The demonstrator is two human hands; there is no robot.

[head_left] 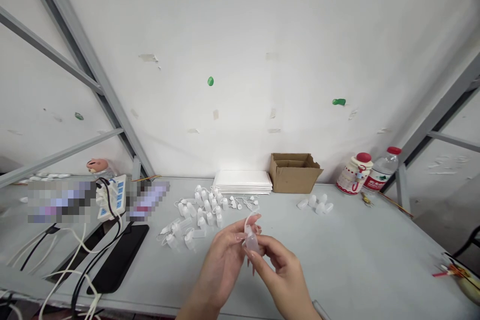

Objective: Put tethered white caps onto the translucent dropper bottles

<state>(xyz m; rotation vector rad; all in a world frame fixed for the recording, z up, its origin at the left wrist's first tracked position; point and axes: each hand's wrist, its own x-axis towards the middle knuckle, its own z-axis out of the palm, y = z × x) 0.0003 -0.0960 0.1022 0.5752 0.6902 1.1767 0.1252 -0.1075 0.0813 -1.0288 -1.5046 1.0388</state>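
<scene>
A small translucent plastic dropper bottle [252, 243] is held between my two hands above the front of the table. My right hand [281, 262] is closed on its body, thumb in front. The fingers of my left hand [225, 252] pinch near its neck, where a thin white strap [249, 216] loops upward. Beyond my left hand stand and lie several similar small bottles [208, 205] with white tops. Loose white caps with straps [240, 203] lie just behind my hands. To the right is a small group of bottles without visible caps [320, 206].
At the back are a stack of white flat sheets or boxes [242, 182] and an open cardboard box [294, 177]. A decorated flask [354, 174] and a water bottle [382, 169] stand back right. Left are a black slab [120, 259], a power strip [118, 195] and cables.
</scene>
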